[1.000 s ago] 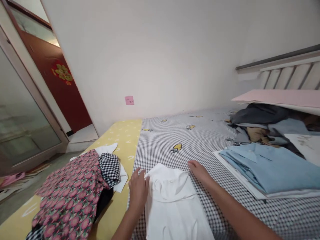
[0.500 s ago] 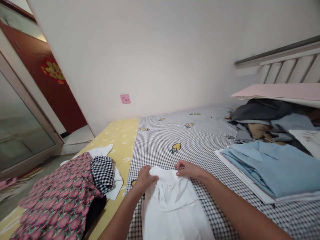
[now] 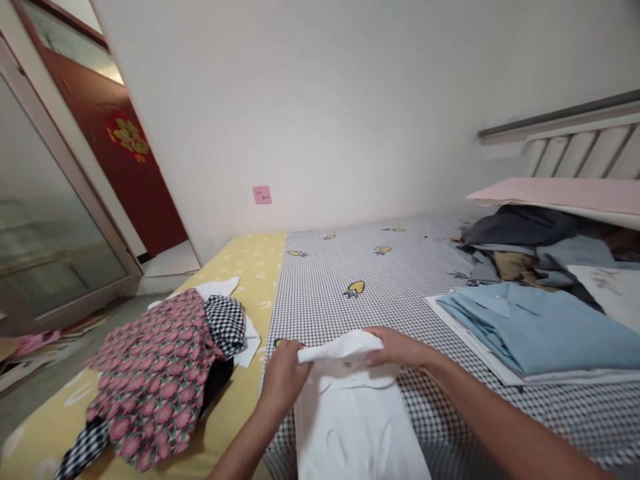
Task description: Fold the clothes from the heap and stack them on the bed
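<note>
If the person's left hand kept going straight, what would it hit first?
The left hand is already pinching the fold of the white shirt, so that cloth comes first. Past it, the line seems to cross the checked bedsheet toward a yellow heart print, though depth is hard to judge.

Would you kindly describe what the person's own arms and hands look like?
The left hand and right hand are bare, without gloves. The left forearm and right forearm show no sleeves, and no watch or bracelet appears on either wrist.
</note>
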{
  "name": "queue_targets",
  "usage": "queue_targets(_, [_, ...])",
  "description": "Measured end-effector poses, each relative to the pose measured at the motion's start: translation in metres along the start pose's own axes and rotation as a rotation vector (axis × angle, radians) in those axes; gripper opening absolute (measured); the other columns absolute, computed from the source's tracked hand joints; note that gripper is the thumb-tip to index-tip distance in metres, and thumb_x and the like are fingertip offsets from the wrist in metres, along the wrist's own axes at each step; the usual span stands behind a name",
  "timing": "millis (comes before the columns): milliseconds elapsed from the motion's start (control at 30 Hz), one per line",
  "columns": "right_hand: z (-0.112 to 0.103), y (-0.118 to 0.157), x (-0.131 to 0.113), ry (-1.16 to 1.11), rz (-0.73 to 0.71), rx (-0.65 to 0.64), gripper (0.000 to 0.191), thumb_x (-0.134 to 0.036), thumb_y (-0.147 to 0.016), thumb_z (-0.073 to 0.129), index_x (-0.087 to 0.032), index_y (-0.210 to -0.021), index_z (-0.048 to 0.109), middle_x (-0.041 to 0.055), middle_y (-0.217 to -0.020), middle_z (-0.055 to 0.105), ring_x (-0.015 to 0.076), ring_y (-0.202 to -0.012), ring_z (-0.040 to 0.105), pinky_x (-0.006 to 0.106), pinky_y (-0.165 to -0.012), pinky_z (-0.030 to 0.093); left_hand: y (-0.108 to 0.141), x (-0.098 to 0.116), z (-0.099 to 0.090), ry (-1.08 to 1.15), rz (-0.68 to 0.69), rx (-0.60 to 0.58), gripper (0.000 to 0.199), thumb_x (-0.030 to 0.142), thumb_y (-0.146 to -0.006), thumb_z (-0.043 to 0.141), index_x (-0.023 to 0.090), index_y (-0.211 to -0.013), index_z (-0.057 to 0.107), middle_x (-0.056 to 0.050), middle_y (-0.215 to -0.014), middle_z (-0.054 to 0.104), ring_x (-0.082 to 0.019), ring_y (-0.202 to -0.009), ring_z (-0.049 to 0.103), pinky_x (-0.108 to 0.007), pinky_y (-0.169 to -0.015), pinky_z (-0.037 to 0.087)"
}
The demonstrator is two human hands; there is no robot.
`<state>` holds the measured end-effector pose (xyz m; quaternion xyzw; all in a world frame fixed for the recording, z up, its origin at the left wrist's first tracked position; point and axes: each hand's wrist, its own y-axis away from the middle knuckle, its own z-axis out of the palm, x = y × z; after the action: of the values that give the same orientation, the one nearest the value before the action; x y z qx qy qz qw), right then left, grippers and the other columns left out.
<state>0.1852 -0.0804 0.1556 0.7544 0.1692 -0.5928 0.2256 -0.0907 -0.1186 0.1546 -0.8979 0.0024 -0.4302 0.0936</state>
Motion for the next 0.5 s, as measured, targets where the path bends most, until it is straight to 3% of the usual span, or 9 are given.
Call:
queue_targets(100, [0.013, 0.021, 0.009, -0.202, 0.043, 0.030, 0.056, -0.036, -0.058, 0.083, -0.018, -0.108, 0.069, 0.0045, -0.096, 0.075, 0.0199, -0.081, 0.066, 0.027, -0.070, 0.048, 0.002, -0.007, 0.004, 0.164, -0.147, -0.022, 0.017, 0.020, -0.066, 0.074, 0.021, -0.062, 0.057, 0.001, -0.070, 0.056, -0.020, -0.077, 0.055, -0.030, -0.075, 0.042])
queue_targets(200, [0.019, 0.032, 0.020, -0.357, 0.069, 0.059, 0.058, -0.039, -0.056, 0.086, -0.017, -0.106, 0.068, 0.0046, -0.094, 0.074, 0.0183, -0.080, 0.066, 0.026, -0.071, 0.048, 0.009, -0.009, 0.004, 0.373, -0.234, -0.131, 0.019, 0.036, -0.073, 0.074, 0.019, -0.073, 0.064, 0.000, -0.069, 0.064, -0.018, -0.069, 0.059, -0.027, -0.066, 0.043])
queue_targets(367, [0.018, 0.029, 0.032, -0.547, 0.023, 0.060, 0.048, -0.043, -0.059, 0.089, -0.018, -0.091, 0.062, 0.0024, -0.083, 0.070, 0.0156, -0.074, 0.065, 0.027, -0.072, 0.050, 0.015, -0.011, -0.003, 0.850, -0.376, -0.463, 0.046, 0.051, -0.062, 0.086, 0.013, -0.083, 0.071, -0.008, -0.075, 0.075, -0.017, -0.066, 0.065, -0.026, -0.066, 0.047])
queue_targets(500, [0.016, 0.016, 0.047, -0.465, 0.012, 0.243, 0.047, -0.055, -0.067, 0.081, -0.021, -0.080, 0.052, -0.0036, -0.068, 0.060, 0.0105, -0.060, 0.055, 0.023, -0.059, 0.043, 0.016, -0.018, -0.003, 0.950, -0.397, -0.500, 0.046, 0.051, -0.061, 0.087, 0.012, -0.079, 0.071, -0.008, -0.073, 0.075, -0.016, -0.063, 0.066, -0.026, -0.065, 0.050])
